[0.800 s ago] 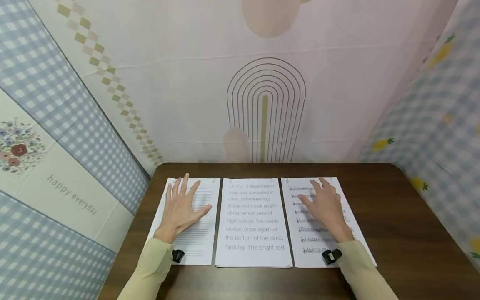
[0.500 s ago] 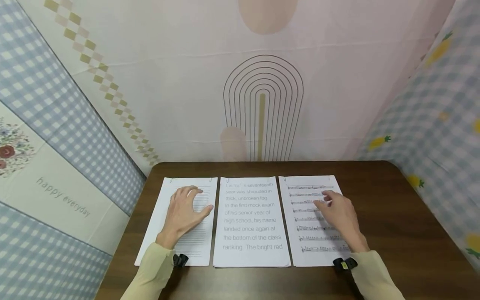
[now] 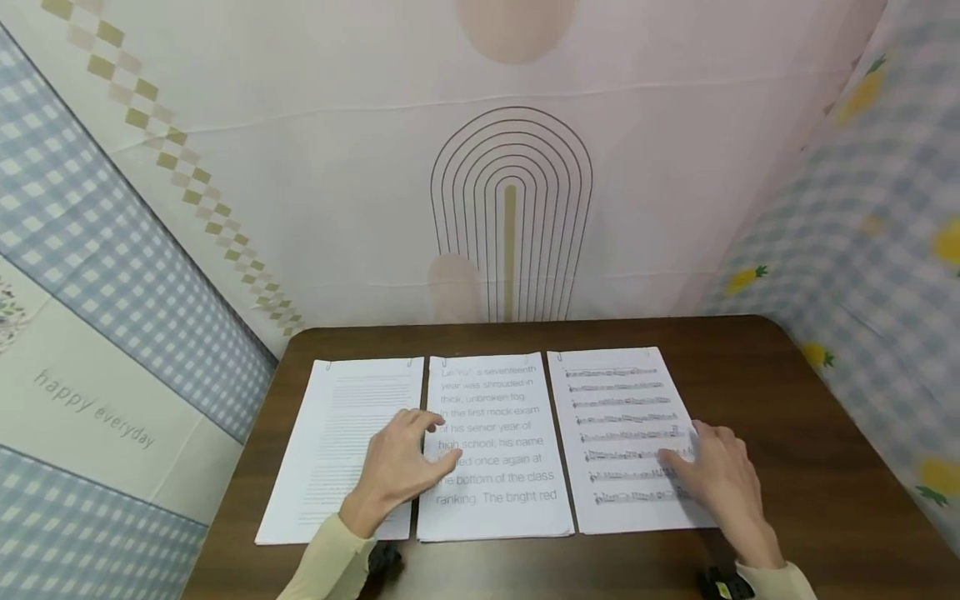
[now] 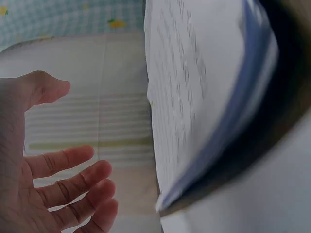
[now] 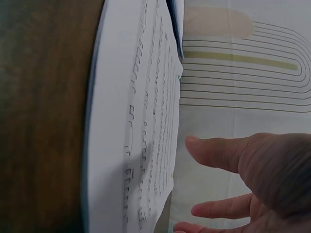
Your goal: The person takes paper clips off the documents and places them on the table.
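Observation:
Three paper stacks lie side by side: a finely printed one [image 3: 330,450] on the left, a large-print one [image 3: 510,508] in the middle and sheet music [image 3: 622,433] on the right. My left hand [image 3: 401,467] hovers over the seam between the left and middle stacks, hiding some of the print. In the left wrist view, its thumb and fingers [image 4: 73,187] stand apart with nothing between them. My right hand [image 3: 723,479] is at the sheet music's right edge; whether it touches the paper, I cannot tell. The right wrist view shows its thumb [image 5: 214,151] and fingers apart, holding nothing.
The stacks lie on a dark brown table [image 3: 795,417] with small clips at their top edges. Bare wood shows to the right and in front. Behind the table hangs a pale patterned cloth [image 3: 360,208], with checked cloth [image 3: 840,267] at the sides.
My left hand has moved right and nearer, from the left stack to the middle stack's edge. My right hand has moved right and nearer, off the music's middle. The head view has turned slightly.

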{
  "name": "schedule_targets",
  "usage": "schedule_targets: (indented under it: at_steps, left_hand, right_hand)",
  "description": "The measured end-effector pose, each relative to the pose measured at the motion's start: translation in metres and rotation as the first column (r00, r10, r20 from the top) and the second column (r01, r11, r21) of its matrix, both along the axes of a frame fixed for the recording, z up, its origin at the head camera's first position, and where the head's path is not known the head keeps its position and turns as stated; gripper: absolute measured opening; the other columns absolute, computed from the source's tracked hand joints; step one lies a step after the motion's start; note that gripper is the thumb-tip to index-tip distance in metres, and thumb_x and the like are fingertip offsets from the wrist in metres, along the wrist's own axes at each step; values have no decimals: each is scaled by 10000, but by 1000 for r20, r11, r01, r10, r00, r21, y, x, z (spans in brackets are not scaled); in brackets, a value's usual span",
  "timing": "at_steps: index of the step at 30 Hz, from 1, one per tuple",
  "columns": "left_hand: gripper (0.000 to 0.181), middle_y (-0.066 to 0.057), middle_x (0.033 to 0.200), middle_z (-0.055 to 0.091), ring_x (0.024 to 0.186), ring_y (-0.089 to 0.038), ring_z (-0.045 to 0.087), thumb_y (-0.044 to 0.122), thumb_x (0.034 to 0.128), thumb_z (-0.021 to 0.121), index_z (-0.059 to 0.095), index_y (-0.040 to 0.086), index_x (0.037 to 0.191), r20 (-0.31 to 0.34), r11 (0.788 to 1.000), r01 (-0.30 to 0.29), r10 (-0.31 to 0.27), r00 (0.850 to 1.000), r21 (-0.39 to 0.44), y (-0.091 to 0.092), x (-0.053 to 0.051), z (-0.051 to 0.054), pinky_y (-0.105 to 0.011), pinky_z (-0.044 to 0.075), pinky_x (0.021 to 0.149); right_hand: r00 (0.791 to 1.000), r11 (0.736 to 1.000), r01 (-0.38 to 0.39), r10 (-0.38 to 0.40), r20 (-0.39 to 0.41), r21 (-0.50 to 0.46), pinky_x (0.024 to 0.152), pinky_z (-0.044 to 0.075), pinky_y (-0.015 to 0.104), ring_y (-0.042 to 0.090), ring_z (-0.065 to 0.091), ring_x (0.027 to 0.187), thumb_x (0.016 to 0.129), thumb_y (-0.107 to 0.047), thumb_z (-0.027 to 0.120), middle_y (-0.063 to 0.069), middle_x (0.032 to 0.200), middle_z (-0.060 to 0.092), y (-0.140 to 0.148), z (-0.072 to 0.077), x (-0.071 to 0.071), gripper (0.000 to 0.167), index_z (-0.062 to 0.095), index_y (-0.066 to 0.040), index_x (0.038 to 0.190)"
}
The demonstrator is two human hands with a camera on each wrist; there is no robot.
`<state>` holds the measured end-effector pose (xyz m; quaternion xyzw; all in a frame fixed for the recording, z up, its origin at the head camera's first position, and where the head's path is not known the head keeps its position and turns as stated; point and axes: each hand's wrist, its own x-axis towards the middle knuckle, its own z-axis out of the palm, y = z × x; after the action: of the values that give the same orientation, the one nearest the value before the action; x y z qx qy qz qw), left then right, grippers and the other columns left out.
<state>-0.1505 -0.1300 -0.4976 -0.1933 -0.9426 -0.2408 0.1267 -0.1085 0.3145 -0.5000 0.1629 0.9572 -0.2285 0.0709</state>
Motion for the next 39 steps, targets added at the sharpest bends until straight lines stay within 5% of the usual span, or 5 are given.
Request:
schedule_targets:
  at_steps: [11,15,20,27,39]
  left_hand:
    - [458,-4,1181,808,1069,-178,748,408,828,889,786,152,1194,15,978,210,-209,978,-17,80,35,0,-324,638,876]
    - [430,25,1161,799,1058,-131,724,378,836,914,789,171,1191,-26,929,358,-362,932,-96,115,45,-6,-252,615,884]
    - [411,68,1198,774,1091,-78,678,449,848,922,803,245,1185,-27,835,464,-493,870,-296,149,53,-18,-196,568,904]
    - [266,87,1096,733,963,-54,598,472,863,911,825,283,1029,26,763,482,-523,852,-431,169,59,-26,-173,517,806]
    - [231,85,1034,701,897,-48,546,449,877,898,827,272,1007,25,758,485,-529,848,-435,177,60,-27,-138,472,696]
  right_hand:
    - [997,999,-34,33,71,18,975,443,738,677,389,1261,968,-438,767,542,1432,374,-2,-5,16,1017,296,273,1521]
    - [996,999,-34,33,84,12,935,451,717,661,412,1211,943,-459,785,530,1370,398,-1,-9,20,1063,287,288,1512]
    - [998,1000,-24,23,62,16,893,462,685,630,440,1166,919,-509,809,510,1322,422,0,-14,24,1106,306,281,1508]
    - [999,1000,2,-2,33,18,820,488,631,581,479,1092,908,-461,830,451,1223,454,0,-19,27,1031,361,274,1459]
    - [995,994,58,-50,85,-89,889,495,634,535,507,1063,1017,-427,720,474,1254,417,20,-22,19,888,372,298,1396]
